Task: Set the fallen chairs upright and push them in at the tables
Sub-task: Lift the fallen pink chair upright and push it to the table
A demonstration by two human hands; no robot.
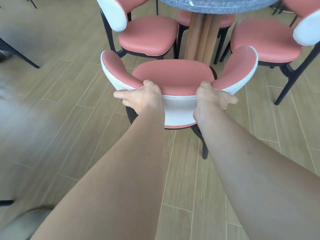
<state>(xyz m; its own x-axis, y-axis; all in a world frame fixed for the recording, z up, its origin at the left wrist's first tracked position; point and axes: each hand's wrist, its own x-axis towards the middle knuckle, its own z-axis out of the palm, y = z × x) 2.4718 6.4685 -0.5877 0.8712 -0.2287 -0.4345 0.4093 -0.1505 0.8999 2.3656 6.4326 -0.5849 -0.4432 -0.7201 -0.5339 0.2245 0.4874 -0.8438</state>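
- Gripping the curved backrest point(178, 110) of a pink chair point(173, 75), our left hand point(140, 97) and right hand point(212, 96) each hook a thumb over the top rim. The fingers lie along the white woven outside, a two-sided hold that looks meant to steer the chair straight.
- We hold it high on the back, probably because a push from there slides all the legs together across the plank floor point(69, 84).
- We see the chair upright on its legs, seat facing the round grey table point(216, 4). Its front edge is near the wooden pedestal point(200, 37) and appears short of the tabletop.
- We note two neighbouring chairs, one to the left point(149, 37) and one to the right point(265, 42), leaving a gap that ours points into.
- We judge the righting done for this chair and the pushing-in the step in hand.
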